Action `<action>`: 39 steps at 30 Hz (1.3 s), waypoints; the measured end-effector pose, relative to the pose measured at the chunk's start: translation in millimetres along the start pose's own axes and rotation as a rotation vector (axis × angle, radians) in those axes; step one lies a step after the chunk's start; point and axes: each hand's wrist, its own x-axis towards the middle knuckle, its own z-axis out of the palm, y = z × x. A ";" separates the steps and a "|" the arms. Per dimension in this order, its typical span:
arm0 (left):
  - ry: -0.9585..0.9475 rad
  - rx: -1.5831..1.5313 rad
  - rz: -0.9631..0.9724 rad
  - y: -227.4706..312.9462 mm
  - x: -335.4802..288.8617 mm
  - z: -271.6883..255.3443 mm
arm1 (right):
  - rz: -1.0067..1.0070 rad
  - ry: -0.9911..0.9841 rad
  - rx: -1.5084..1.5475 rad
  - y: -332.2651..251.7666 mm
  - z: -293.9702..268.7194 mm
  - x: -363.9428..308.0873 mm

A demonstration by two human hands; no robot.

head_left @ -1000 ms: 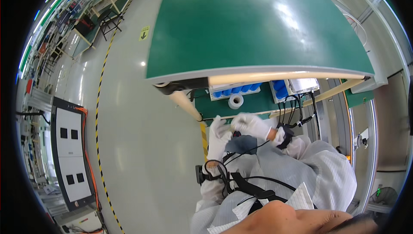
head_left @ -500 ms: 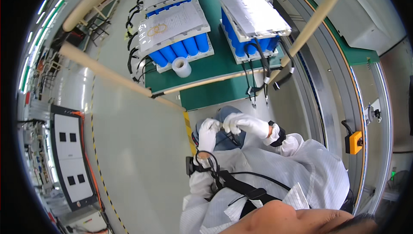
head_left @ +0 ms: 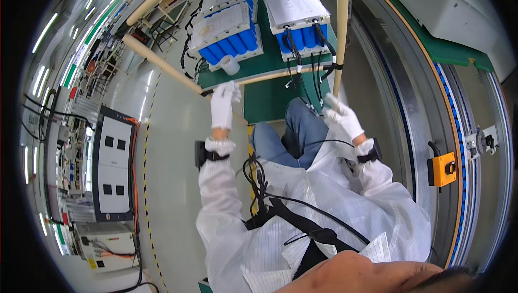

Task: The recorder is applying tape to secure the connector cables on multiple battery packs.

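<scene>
- Room: a workshop with a pale grey floor (head_left: 178, 158); a yellow-and-black floor line (head_left: 145, 185) runs down the left of the frame, presumably to mark off the walkway.
- Surface: a green worktop (head_left: 270, 58) at upper centre, bounded by a cream tubular frame (head_left: 162, 64). The tubing probably stiffens the stand.
- Left row: blue-celled modules (head_left: 226, 42) with pale top plates, set one behind another, their cables toward the row's left side, apparently to keep the aisle between rows free.
- Right unit: a single blue-celled module (head_left: 298, 15), upper centre-right. Its black leads (head_left: 298, 54) hang over the front edge, a placement that likely leaves their ends within reach.
- White roll (head_left: 230, 65): on the worktop, just in front of the left row and close to the front edge, seemingly for easy access.
- Left hand (head_left: 222, 107): white-gloved, near the frame's front left corner, below the roll. Fingers are bent; contact and grip cannot be told.
- Right hand (head_left: 343, 120): white-gloved, beside the lower lead ends, fingers pointing toward upper left. Blur hides whether anything is held. The gloves probably protect parts from skin contact.
</scene>
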 end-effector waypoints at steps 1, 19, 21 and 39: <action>0.010 0.010 -0.003 -1.9 9.3 7.1 | -0.104 0.006 -0.321 7.4 -22.7 13.4; -0.484 0.179 -0.146 -150.6 46.9 164.4 | 0.083 -0.355 -0.730 35.4 -15.9 126.7; -0.386 0.501 0.170 -146.4 43.7 158.1 | 0.261 -0.318 -0.428 46.0 -18.7 124.9; -1.113 -0.095 -0.525 -106.3 -56.6 105.8 | 0.558 -0.136 0.488 33.4 32.0 100.3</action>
